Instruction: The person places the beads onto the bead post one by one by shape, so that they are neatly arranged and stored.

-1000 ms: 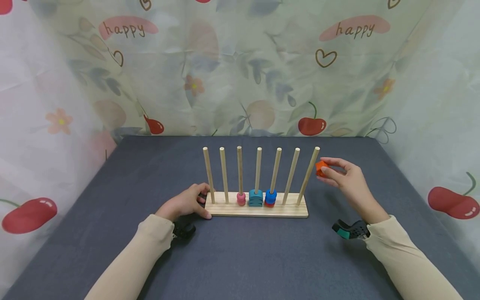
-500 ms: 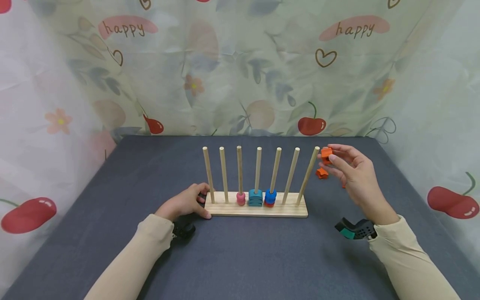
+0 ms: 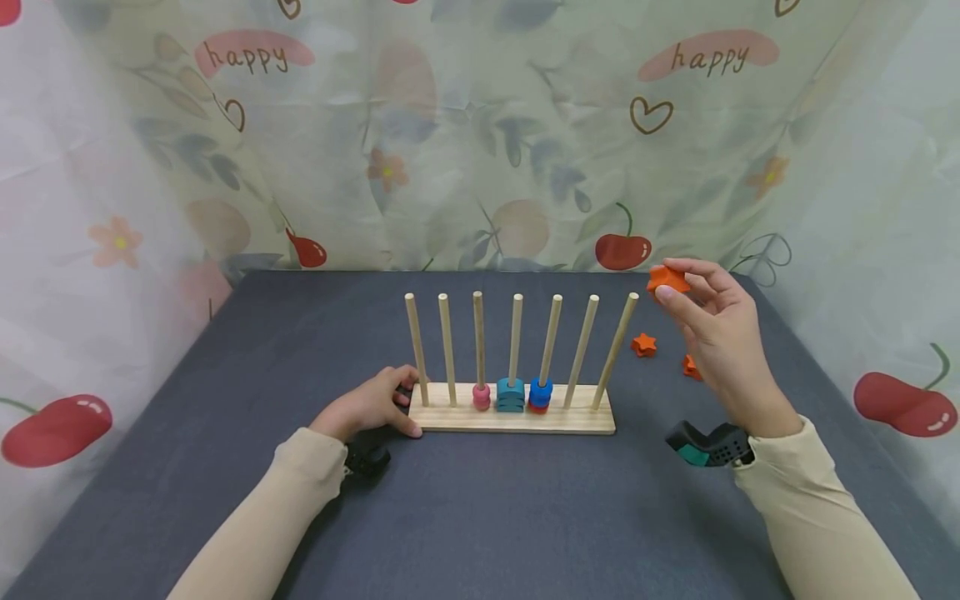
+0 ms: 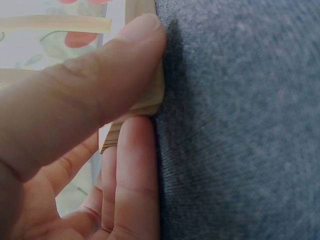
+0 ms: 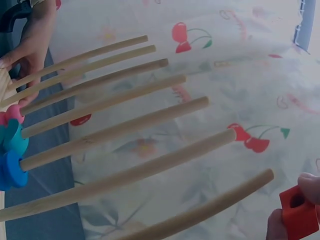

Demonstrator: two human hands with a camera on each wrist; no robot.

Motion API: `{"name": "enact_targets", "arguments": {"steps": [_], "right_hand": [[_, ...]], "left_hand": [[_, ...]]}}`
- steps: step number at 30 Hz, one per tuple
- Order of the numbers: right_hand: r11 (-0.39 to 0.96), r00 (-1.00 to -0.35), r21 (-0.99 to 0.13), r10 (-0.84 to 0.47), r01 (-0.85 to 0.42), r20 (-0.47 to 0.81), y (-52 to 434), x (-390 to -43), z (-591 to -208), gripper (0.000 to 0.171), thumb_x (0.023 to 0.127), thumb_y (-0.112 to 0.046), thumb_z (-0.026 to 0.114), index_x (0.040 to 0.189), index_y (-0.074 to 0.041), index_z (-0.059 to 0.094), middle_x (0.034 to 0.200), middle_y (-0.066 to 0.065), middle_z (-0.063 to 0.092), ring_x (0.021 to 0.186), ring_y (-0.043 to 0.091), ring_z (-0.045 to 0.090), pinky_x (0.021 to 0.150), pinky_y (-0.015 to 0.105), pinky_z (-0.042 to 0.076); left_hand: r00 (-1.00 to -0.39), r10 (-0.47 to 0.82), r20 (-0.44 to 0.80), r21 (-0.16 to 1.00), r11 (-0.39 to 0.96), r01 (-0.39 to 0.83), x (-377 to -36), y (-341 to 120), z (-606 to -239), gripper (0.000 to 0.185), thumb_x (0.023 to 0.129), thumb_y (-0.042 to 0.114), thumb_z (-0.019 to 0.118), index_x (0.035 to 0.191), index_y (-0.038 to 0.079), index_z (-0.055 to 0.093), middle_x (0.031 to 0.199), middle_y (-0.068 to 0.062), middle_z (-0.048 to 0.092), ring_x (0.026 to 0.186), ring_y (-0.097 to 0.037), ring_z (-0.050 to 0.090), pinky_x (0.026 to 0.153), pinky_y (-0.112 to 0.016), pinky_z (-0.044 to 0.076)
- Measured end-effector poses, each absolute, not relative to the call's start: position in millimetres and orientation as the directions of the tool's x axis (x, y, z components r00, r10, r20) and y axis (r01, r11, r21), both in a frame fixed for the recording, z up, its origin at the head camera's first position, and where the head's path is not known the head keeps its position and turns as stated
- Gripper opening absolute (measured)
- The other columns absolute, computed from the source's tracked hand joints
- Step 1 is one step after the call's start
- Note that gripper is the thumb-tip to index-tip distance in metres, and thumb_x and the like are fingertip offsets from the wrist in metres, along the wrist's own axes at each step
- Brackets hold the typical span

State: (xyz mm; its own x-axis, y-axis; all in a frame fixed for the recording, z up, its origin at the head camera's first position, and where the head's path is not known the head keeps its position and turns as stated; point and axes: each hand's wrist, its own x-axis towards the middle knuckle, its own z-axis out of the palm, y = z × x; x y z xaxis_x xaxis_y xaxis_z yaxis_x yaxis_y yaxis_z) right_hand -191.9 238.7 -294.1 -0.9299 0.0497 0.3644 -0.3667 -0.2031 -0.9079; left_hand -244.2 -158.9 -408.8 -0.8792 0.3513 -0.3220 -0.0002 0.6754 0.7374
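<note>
In the head view, a wooden peg board [image 3: 517, 423] with a row of several upright pegs stands on the table. My left hand [image 3: 367, 404] grips its left end; the left wrist view shows the thumb [image 4: 95, 80] over the corner and fingers against the end face. My right hand [image 3: 723, 342] pinches an orange star-shaped bead [image 3: 667, 280] between thumb and fingers, raised beside the top of the rightmost peg [image 3: 617, 352]. A hole shows in this bead in the right wrist view. Pink beads [image 3: 482, 397], teal beads [image 3: 511, 396] and blue beads [image 3: 541, 393] sit on three middle pegs.
Two more orange star beads lie on the dark table right of the board: one star [image 3: 643, 345] near the last peg, another star [image 3: 692, 367] partly hidden by the right hand. A patterned curtain [image 3: 450, 167] hangs behind the table.
My right hand has lifted the orange star bead from low beside the rightmost peg to its top, slightly rightward, uncovering two orange stars on the table. The left hand has stayed put.
</note>
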Motion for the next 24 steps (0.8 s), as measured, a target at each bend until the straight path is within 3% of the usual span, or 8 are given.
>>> {"name": "enact_targets", "arguments": {"steps": [13,24], "right_hand": [[-0.278,-0.898,-0.861,0.014,-0.426,0.440,223.8,-195.6,-281.4,0.044,0.084,0.015,0.063,0.125,0.000,0.056,0.120,0.008,0.062,0.107,0.016,0.062,0.085,0.023,0.053],[-0.191,-0.859,-0.841,0.028,-0.506,0.511,210.8,-198.3,-276.9,0.041,0.080,0.015,0.067,0.118,0.001,0.064,0.110,0.005,0.069,0.098,0.016,0.065,0.080,0.022,0.054]], "left_hand": [[-0.878,0.352,-0.324,0.732,0.681,0.002,-245.0,-159.9,-410.4,0.074,0.067,0.007,0.088,0.129,0.003,0.047,0.128,-0.018,0.041,0.112,-0.030,0.051,0.091,-0.041,0.046],[-0.878,0.353,-0.323,0.736,0.677,0.001,-243.8,-158.9,-408.5,0.073,0.067,0.006,0.088,0.128,0.003,0.048,0.127,-0.018,0.041,0.111,-0.030,0.051,0.091,-0.041,0.046]]}}
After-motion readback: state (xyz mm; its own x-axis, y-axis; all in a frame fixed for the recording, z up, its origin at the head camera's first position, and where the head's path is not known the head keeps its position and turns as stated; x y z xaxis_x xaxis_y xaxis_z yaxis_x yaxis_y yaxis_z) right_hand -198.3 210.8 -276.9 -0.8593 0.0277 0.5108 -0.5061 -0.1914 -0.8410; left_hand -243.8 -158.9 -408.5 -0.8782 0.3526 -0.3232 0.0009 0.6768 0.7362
